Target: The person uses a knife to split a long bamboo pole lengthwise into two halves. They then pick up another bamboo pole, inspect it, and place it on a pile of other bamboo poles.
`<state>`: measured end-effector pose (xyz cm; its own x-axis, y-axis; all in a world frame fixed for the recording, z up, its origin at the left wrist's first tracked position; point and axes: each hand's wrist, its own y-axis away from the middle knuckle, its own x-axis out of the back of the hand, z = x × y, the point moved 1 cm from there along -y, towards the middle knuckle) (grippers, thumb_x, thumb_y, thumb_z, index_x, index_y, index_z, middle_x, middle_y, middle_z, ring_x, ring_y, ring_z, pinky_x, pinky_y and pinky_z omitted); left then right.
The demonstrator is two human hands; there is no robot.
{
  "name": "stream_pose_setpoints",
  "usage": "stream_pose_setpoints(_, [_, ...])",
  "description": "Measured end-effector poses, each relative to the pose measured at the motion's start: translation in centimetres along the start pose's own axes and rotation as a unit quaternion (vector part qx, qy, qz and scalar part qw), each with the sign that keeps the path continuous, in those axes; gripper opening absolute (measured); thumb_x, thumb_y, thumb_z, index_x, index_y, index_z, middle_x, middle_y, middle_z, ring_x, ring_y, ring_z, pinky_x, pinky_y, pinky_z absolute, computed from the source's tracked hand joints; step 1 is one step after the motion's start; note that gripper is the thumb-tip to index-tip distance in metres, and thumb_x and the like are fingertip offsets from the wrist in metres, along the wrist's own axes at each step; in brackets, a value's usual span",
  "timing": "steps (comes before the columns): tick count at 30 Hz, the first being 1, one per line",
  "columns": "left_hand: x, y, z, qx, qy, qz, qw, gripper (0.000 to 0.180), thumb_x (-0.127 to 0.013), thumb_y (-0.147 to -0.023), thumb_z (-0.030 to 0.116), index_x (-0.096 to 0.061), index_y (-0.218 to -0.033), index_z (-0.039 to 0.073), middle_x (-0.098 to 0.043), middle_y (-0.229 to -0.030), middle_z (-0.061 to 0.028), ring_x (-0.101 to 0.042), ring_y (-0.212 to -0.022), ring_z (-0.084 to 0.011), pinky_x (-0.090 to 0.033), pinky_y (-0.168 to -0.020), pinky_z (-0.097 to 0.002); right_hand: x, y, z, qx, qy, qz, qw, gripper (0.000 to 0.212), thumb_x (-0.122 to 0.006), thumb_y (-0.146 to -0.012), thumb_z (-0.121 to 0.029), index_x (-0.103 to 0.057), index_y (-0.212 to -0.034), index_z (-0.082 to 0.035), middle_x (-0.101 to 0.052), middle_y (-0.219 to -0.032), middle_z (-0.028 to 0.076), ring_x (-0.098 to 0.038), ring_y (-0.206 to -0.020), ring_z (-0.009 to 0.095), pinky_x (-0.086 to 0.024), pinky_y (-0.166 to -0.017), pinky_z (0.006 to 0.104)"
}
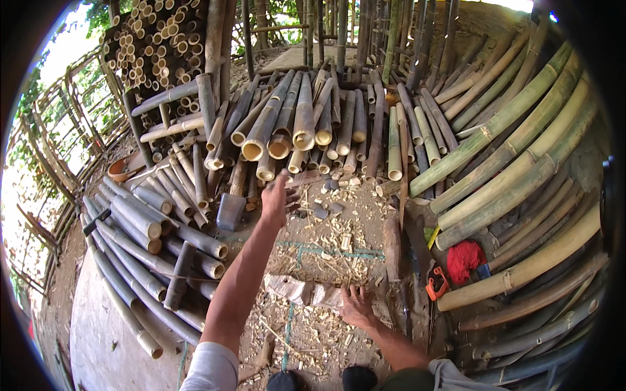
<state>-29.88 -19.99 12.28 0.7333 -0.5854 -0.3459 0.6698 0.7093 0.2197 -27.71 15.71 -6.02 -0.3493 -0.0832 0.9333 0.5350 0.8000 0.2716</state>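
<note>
Amid bamboo poles [306, 124] | left hand [277, 202] fingers spread | right hand [357, 306] fingers spread on wood block [303, 290]

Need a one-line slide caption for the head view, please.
Left hand reaches toward cut bamboo poles; right hand rests by a wooden block.

It is a bright day. Sun comes in from the top left, past the green leaves [29, 98], and that side looks washed out and white. The bamboo poles [303, 117] in the middle look sharp and clear. Near the rim straight poles bend — the picture is round, with black corners. The left hand [279, 202] is a bit blurry.
</note>
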Motion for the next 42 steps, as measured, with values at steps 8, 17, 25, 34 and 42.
stream_pose_setpoints(8, [-9.3, -8.0, 5.7, 0.135, 0.227, -0.014, 0.964, 0.109, -0.062, -0.086, 0.078, -0.028, -0.155, 0.001, -0.05, -0.135, -0.0318, -0.061, -0.116, -0.046, -0.054, -0.096, -0.0577, -1.1, -0.6, 0.3, 0.016, -0.033, 0.016, 0.999, 0.089, -0.074, -0.084, -0.031, -0.03, -0.158, -0.009, -0.039, -0.148, 0.022, -0.034, -0.136, 0.052, -0.031, -0.102, 0.083])
stream_pose_setpoints(17, [-11.1, -11.3, 5.6, -0.014, 0.04, 0.229, 0.972, 0.071, -0.07, -0.088, 0.052, -0.057, -0.127, -0.006, -0.069, -0.107, -0.0181, -0.071, -0.077, -0.0367, -0.059, -0.061, -0.0496, -0.3, -0.3, 0.0, 0.01, -0.052, 0.002, 0.999, 0.085, -0.073, -0.086, -0.029, -0.031, -0.157, -0.007, -0.04, -0.149, 0.024, -0.035, -0.137, 0.056, -0.034, -0.105, 0.0783])
stream_pose_setpoints(25, [-1.8, -10.1, 4.5, -0.233, -0.38, 0.278, 0.851, 0.064, -0.076, -0.086, 0.058, -0.064, -0.095, -0.004, -0.069, -0.076, -0.0159, -0.069, -0.067, -0.0323, -0.055, -0.058, -0.0503, -1.3, -1.0, -2.2, 0.052, -0.072, 0.025, 0.996, 0.084, -0.072, -0.085, -0.027, -0.033, -0.156, -0.004, -0.041, -0.146, 0.024, -0.038, -0.133, 0.053, -0.036, -0.104, 0.0761])
stream_pose_setpoints(34, [-0.8, -3.3, 11.6, -0.223, -0.527, 0.264, 0.777, 0.081, -0.076, -0.084, 0.057, -0.04, -0.132, 0.001, -0.058, -0.126, -0.0308, -0.06, -0.119, -0.0478, -0.05, -0.098, -0.0571, -2.0, -0.6, 0.8, 0.022, -0.059, 0.058, 0.996, 0.082, -0.07, -0.084, -0.024, -0.034, -0.155, -0.005, -0.04, -0.144, 0.024, -0.04, -0.131, 0.052, -0.036, -0.104, 0.0737])
stream_pose_setpoints(42, [1.0, -10.2, 5.2, -0.149, -0.059, 0.336, 0.928, 0.088, -0.084, -0.08, 0.051, -0.049, -0.132, -0.01, -0.062, -0.125, -0.0269, -0.065, -0.111, -0.0327, -0.052, -0.096, -0.0446, -0.2, -0.4, 0.0, -0.009, -0.029, 0.008, 1.0, 0.087, -0.071, -0.086, -0.029, -0.028, -0.159, -0.008, -0.039, -0.148, 0.023, -0.037, -0.136, 0.054, -0.031, -0.107, 0.0789])
